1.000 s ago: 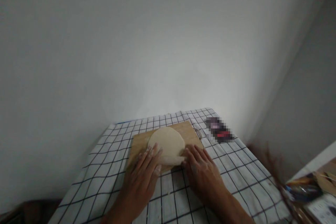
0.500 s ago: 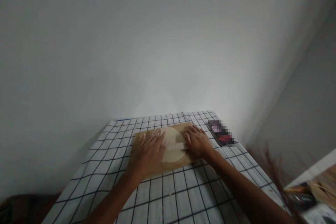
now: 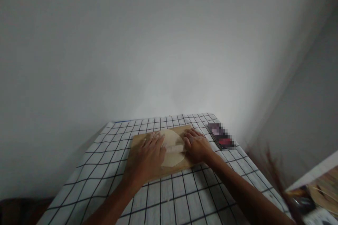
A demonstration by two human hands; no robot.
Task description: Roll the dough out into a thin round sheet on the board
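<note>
A round, flat, cream-coloured sheet of dough (image 3: 173,160) lies on a rectangular light-brown wooden board (image 3: 137,143), which rests on a white, cloth-covered tabletop with a black grid pattern (image 3: 154,204). Across the dough lies a pale, slender, cylindrical rolling pin (image 3: 174,148), with dough showing both beyond it and on its near side. The left hand (image 3: 151,152) is laid over the pin's left end, its grip loose and flat, fingers stretched forward and whitened at the tips. The right hand (image 3: 196,146) covers the other end with its fingers bent; the underside is hidden, so I cannot tell whether its grip closes around the pin. To the right of the board, apart from it, lies a dark, flat, oblong item with pink and red patches (image 3: 221,136), its surface pixelated. A plain whitish wall (image 3: 169,49) rises behind the tabletop.
</note>
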